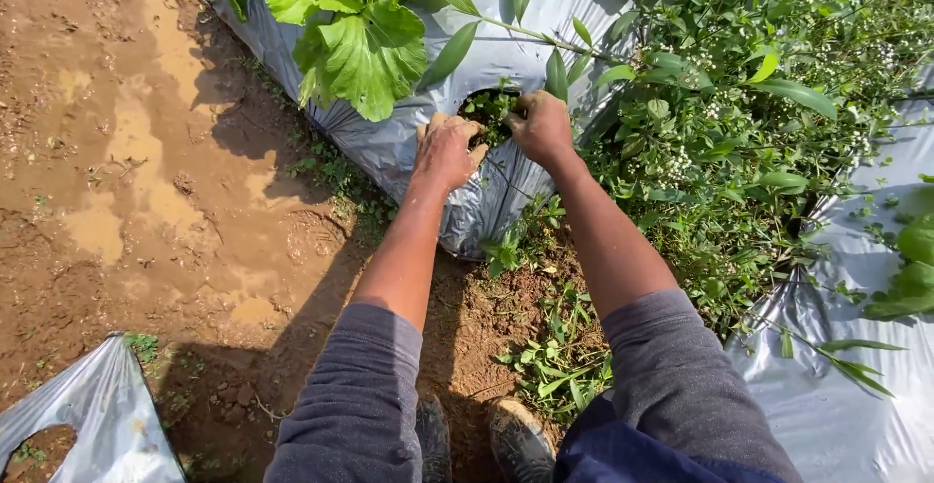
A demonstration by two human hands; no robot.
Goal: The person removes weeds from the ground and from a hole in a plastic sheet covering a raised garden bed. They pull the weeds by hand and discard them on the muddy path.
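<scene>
Where silver plastic sheeting covers the raised bed beside muddy ground, a planting hole holds small weeds. The left hand curls at the hole's rim; the right hand grips into the weeds, fingers hidden.

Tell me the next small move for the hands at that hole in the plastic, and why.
Probably pinch the small weeds low and pull them up. Both the left hand and right hand already sit at the rim of the hole in the silver plastic sheet, fingers curled into the greenery, so only a grip and a tug seem left.
</scene>
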